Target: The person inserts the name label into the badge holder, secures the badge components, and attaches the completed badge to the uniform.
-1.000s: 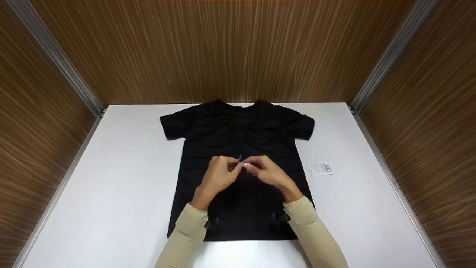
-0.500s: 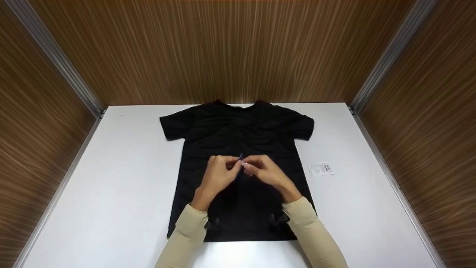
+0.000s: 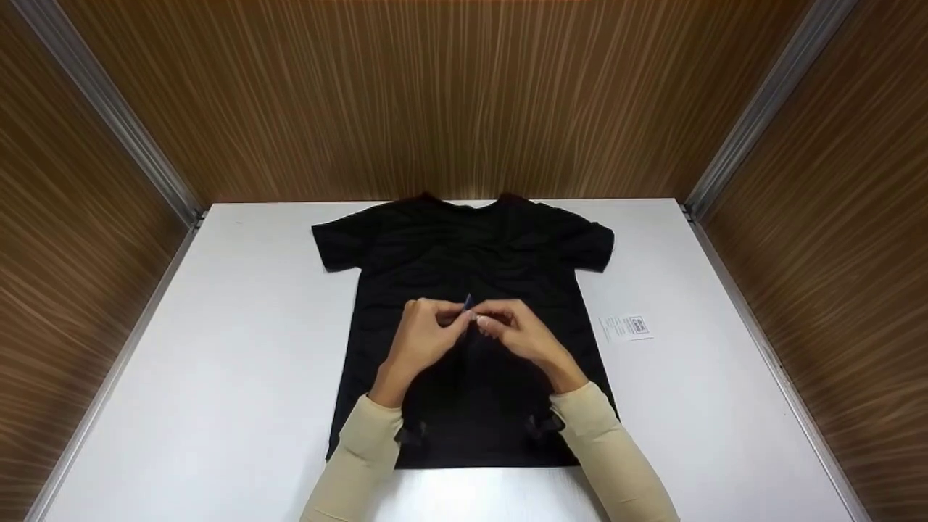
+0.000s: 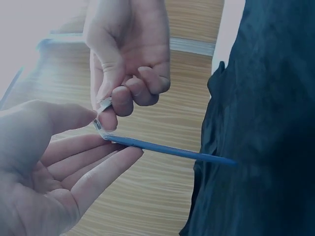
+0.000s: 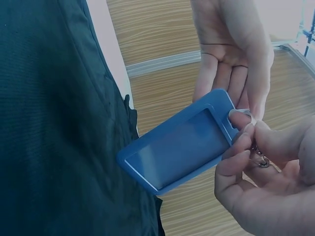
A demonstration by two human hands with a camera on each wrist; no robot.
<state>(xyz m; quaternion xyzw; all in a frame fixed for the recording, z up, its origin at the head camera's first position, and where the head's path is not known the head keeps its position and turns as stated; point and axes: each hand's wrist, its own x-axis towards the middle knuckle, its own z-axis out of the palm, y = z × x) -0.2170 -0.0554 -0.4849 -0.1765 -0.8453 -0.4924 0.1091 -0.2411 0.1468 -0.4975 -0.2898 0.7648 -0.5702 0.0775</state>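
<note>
A blue badge holder with a see-through window hangs from a short clear strap and metal clip. In the left wrist view the badge holder appears edge-on. My left hand pinches it at its strap end, between thumb and fingers. My right hand pinches the strap and clip, its fingertips against the left hand's. Fingers partly cover the joint between strap and holder. Both hands are over a black T-shirt lying spread on the white table.
A small white printed card lies on the table to the right of the shirt. Wood-patterned panels close off the back and both sides, with metal rails at the corners.
The hands stay together at nearly the same place, with small finger movements. The blue badge holder has turned slightly between them.
</note>
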